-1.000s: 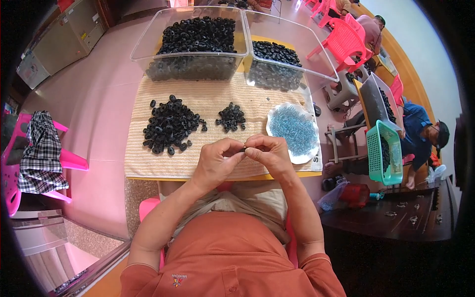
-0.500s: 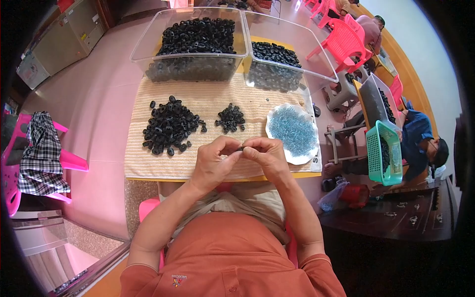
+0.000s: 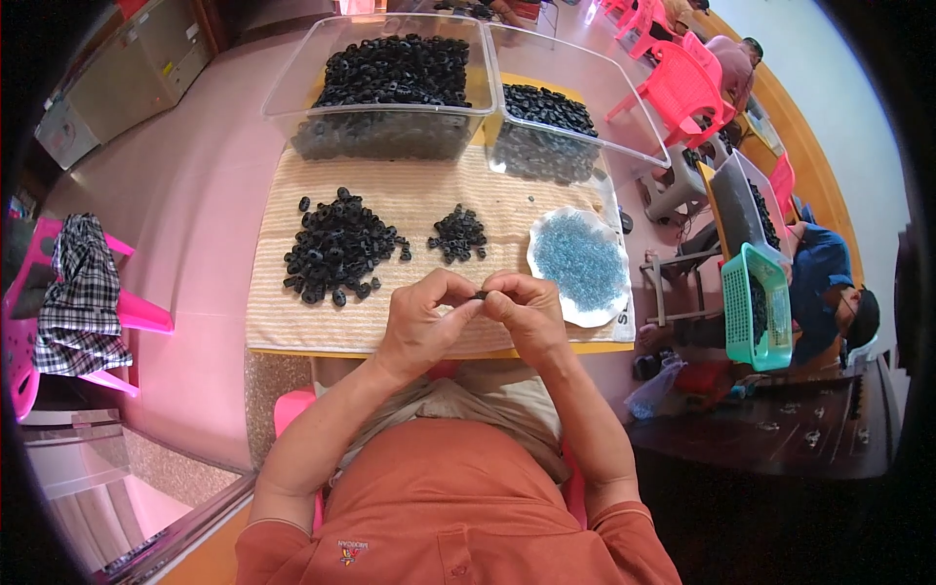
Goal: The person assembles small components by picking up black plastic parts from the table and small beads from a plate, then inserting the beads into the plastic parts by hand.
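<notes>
My left hand [image 3: 429,317] and my right hand [image 3: 526,310] meet over the near edge of the towel. Thumbs and forefingers of both pinch one small black part [image 3: 479,295], mostly hidden by the fingertips. Beyond them on the striped towel [image 3: 390,327] lie a large pile of black ring-like plastic parts [image 3: 341,249] and, to its right, a smaller pile of little black pieces [image 3: 457,234]. Right of my right hand sits a white scalloped plate [image 3: 591,318] full of small clear-blue beads [image 3: 580,261].
Two clear plastic bins [image 3: 390,122] [image 3: 541,146] with black parts stand at the table's far side. To the right, a person in blue [image 3: 819,268] sits by a green basket [image 3: 756,302]. Pink chairs [image 3: 673,88] stand at the back right; a checked shirt [image 3: 78,292] hangs at left.
Both hands keep their pinch on the small black part, with only slight finger movement. The whole view has shifted a little; piles and plate look the same.
</notes>
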Motion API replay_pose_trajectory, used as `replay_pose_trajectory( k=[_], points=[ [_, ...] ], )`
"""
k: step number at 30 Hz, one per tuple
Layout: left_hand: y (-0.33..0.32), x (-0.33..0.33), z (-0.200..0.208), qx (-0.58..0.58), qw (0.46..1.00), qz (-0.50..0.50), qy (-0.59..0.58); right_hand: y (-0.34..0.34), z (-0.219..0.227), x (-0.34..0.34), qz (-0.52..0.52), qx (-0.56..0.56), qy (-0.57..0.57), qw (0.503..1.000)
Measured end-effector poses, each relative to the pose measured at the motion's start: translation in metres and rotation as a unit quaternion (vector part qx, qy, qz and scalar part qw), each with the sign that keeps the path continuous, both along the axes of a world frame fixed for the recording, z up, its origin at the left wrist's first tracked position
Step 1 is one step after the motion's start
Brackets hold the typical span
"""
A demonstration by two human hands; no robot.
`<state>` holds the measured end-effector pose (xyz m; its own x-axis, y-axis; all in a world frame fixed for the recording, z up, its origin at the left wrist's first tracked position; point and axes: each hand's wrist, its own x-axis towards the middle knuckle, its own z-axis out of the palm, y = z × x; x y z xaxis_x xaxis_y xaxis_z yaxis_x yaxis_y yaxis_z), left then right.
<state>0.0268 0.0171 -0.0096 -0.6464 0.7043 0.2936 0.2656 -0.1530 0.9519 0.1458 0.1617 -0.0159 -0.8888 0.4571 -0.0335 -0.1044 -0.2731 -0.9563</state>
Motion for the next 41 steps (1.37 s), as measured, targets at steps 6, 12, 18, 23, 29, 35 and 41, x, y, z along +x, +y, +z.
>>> replay_pose_trajectory(
  k=[6, 12, 18, 23, 29, 35, 41],
  points=[
    [-0.002, 0.0, 0.003, 0.024, 0.999, -0.004, 0.036, -0.004, 0.005, 0.0, 0.03, -0.135, 0.002, 0.99],
    [-0.005, -0.003, 0.006, 0.013, 0.991, 0.01, 0.136, -0.004, 0.009, 0.001, 0.06, -0.166, 0.001, 0.984],
    [-0.003, -0.006, 0.008, 0.043, 0.977, 0.018, 0.209, -0.007, 0.008, 0.001, 0.07, -0.208, 0.003, 0.976],
    [0.002, -0.008, 0.015, 0.029, 0.962, 0.034, 0.268, -0.01, 0.003, -0.001, 0.055, -0.168, 0.036, 0.984],
    [0.001, -0.008, 0.009, 0.053, 0.956, 0.013, 0.287, -0.011, 0.007, 0.002, 0.053, -0.15, 0.031, 0.987],
    [-0.002, -0.002, 0.013, 0.061, 0.954, 0.005, 0.294, -0.011, 0.013, 0.007, 0.082, -0.213, 0.055, 0.972],
    [-0.002, -0.002, 0.012, 0.053, 0.951, 0.003, 0.304, -0.008, 0.011, 0.008, 0.079, -0.226, 0.033, 0.97]
  ],
)
